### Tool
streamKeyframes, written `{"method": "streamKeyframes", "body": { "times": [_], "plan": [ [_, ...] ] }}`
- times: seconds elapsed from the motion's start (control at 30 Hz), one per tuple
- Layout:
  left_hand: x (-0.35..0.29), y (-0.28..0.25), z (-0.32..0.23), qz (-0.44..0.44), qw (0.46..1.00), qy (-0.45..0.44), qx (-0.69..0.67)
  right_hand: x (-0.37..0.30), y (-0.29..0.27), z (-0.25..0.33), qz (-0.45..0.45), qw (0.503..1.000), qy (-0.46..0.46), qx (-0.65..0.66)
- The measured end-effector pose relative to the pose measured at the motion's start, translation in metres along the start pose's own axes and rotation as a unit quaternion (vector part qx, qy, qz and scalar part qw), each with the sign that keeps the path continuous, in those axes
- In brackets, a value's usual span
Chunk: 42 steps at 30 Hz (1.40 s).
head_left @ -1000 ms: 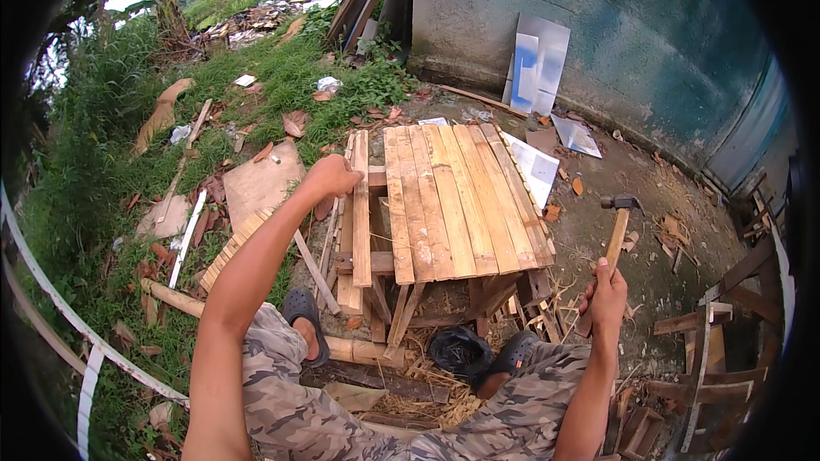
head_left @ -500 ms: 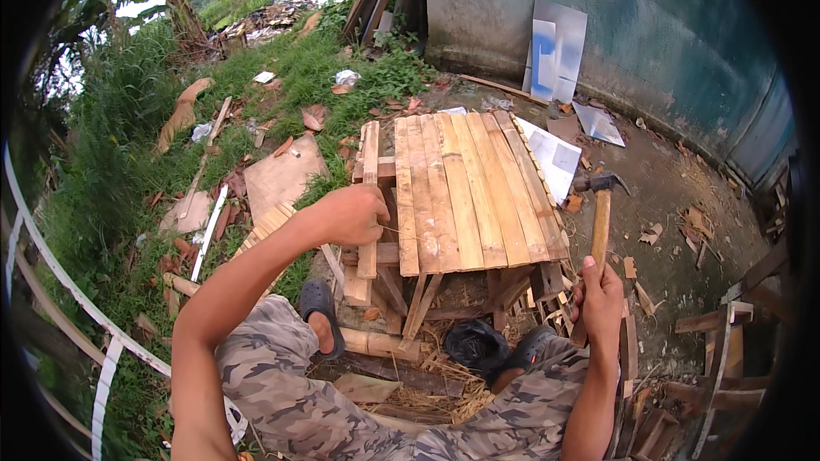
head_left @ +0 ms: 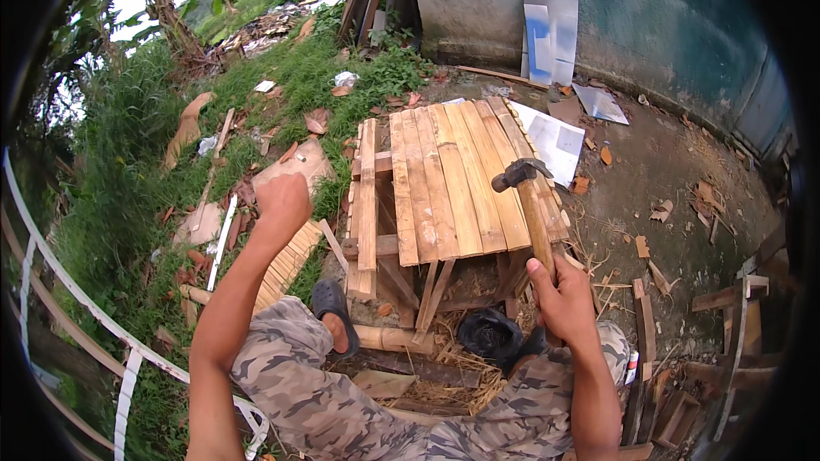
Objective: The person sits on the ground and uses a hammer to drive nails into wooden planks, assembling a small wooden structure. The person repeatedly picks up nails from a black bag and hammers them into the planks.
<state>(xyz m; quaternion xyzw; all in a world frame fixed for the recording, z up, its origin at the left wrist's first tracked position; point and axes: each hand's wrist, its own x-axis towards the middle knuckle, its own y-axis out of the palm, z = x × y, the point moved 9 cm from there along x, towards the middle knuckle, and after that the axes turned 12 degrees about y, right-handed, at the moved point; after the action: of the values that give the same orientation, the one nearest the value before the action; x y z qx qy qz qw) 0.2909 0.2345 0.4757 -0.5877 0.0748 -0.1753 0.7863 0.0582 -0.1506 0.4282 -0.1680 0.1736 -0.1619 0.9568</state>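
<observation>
A rough backyard work spot: grass (head_left: 128, 145), scrap wood (head_left: 282, 260), weathered wall (head_left: 666, 26).

Hands: two; the left hand (head_left: 283, 199) is a closed fist left of the grip, the right hand (head_left: 559, 297) makes the grip itself.
Hammers: one hammer (head_left: 531, 209), its handle in the grip, its head above it.
Wooden frames: one slatted frame (head_left: 448, 179), up and left of the grip.
Slats nailed side by side on the frame: about six, plus one apart at its left edge.
Sandals: one dark sandal (head_left: 331, 303), left of the grip.
Pale sheets: two against the wall (head_left: 547, 30), one on the ground (head_left: 553, 141), all above the grip.
</observation>
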Motion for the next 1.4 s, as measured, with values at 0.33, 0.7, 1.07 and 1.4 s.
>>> {"method": "streamKeyframes", "body": {
  "times": [0.33,0.7,1.07,1.4],
  "plan": [
    [-0.022,0.024,-0.065,0.041,0.940,0.046,-0.335,0.000,-0.003,-0.003,-0.011,1.000,0.001,-0.026],
    [-0.015,0.026,-0.071,0.024,0.918,0.017,-0.395,-0.008,-0.011,-0.006,-0.028,0.998,-0.035,-0.038],
    [-0.007,0.043,-0.100,0.026,0.891,0.067,-0.448,-0.011,-0.016,-0.014,-0.016,0.999,-0.007,-0.042],
    [-0.006,0.057,-0.099,0.067,0.797,0.018,-0.601,-0.011,-0.015,-0.016,-0.017,0.999,-0.014,-0.037]
  ]
}}
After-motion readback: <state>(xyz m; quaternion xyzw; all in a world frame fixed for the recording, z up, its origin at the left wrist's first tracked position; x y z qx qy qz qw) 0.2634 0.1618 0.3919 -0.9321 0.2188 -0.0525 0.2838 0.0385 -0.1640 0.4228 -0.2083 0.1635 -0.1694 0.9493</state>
